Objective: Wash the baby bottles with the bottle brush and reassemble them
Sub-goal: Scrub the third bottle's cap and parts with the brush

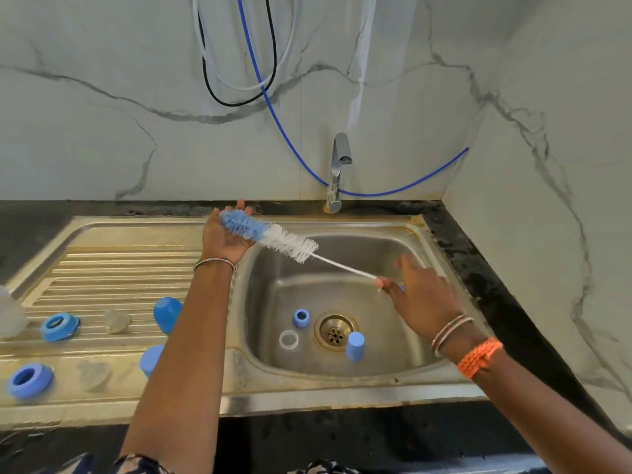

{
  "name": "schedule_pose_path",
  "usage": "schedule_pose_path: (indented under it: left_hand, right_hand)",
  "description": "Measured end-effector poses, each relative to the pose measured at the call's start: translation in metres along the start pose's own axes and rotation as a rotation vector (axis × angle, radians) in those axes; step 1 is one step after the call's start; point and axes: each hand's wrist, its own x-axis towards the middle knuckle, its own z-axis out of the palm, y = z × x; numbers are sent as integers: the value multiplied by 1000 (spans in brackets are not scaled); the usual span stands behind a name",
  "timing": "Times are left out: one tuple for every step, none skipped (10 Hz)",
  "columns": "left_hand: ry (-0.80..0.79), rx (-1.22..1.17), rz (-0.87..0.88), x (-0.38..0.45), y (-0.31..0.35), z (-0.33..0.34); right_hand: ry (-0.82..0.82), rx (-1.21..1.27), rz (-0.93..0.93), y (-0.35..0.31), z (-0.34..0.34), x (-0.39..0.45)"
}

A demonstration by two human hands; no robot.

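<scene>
Marble-patterned walls back a steel sink (427, 234) with a ribbed drainboard (113, 268) on its left and a tap (338, 172) that shows no running water. Above the basin, the right hand (424, 295) pinches the thin wire handle of one bottle brush (270, 236), while the left hand (224, 234), palm up with fingers relaxed, cradles the blue bristle tip. It looks light, with soft, springy bristles and a bendable stem, so it is best held at the handle end, which could be slippery when wet. In the basin lie three small parts: a blue ring (301, 317), a clear ring (289, 339) and a blue cap (355, 346). On the drainboard sit two blue collars (60, 326), two clear teats (117, 320) and two blue caps (167, 314); a clear bottle (10, 316) shows at the left edge.
</scene>
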Motion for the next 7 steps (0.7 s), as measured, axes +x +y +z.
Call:
schedule_pose_path:
  left_hand:
    - [74, 80, -10, 4, -1, -2]
    - [47, 114, -39, 0, -2, -4]
    - [-62, -2, -22, -6, -8, -4]
    - [-198, -118, -81, -12, -15, -9]
    - [-257, -138, -50, -9, -18, -15]
    - [-114, 10, -12, -9, -18, -17]
    - [116, 210, -62, -5, -21, -14]
  right_hand:
    - [417, -248, -267, -2, -1, -4]
    - [600, -281, -473, -2, 3, -9]
    - [-44, 189, -158, -7, -7, -8]
    - [-993, 997, 232, 1, -16, 0]
    - [-1042, 1159, 310, 13, -7, 4]
    - [-582, 776, 213, 15, 9, 7]
    - [97, 3, -62, 10, 18, 2]
